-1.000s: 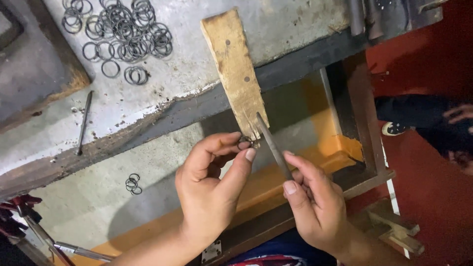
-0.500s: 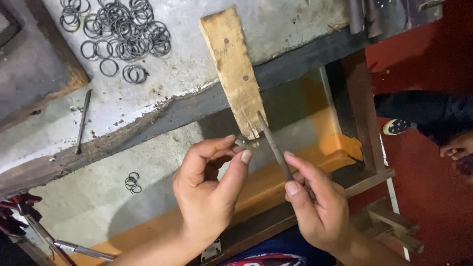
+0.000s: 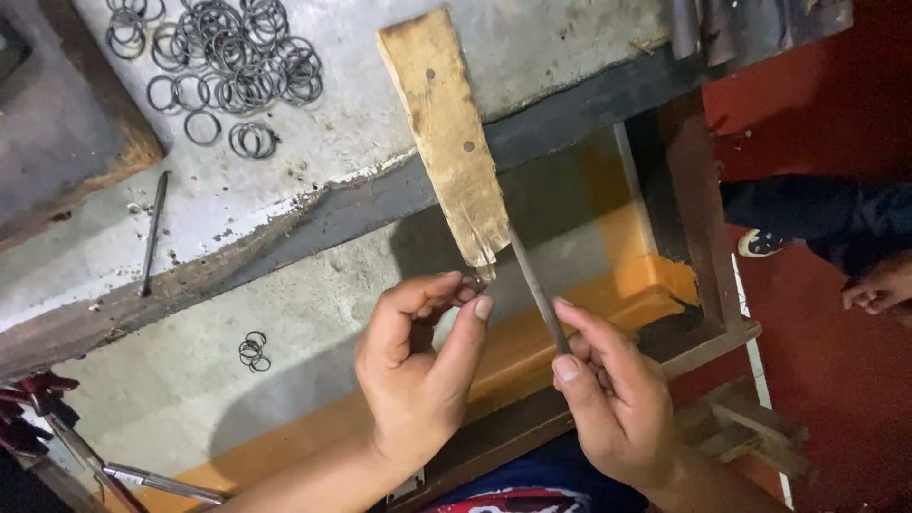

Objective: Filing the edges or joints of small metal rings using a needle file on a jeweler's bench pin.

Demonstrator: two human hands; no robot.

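Near the centre of the frame the left hand [image 3: 418, 380] is curled, its thumb and fingertips pressed together just under the lower end of a wooden peg board [image 3: 446, 138]; whatever small piece it pinches there is hidden by the fingers, so I cannot tell what it is. The right hand [image 3: 617, 399], at lower right of centre, pinches a thin metal file [image 3: 534, 285] between thumb and forefinger. The file slants up and to the left, and its tip meets the notched, splintered lower end of the wooden peg board, right beside the left fingertips.

The wooden peg board is a pale worn plank that juts down from the upper middle of the frame, out over the edge of the grey counter [image 3: 570, 47]. In the upper left, a heap of thin metal rings [image 3: 228, 57] lies on the counter, with a few loose ones scattered at its lower edge. Left of them, a slim dark rod [image 3: 152, 233] lies nearly upright in the frame. Below the counter's edge, on a lower grey surface at left of centre, sits a small cluster of rings [image 3: 253, 351]. At the bottom left corner, plier handles [image 3: 57, 427] with red grips poke into view. At the right edge, over the red floor [image 3: 836, 380], another person's hand [image 3: 879, 285] and a dark sleeve show.
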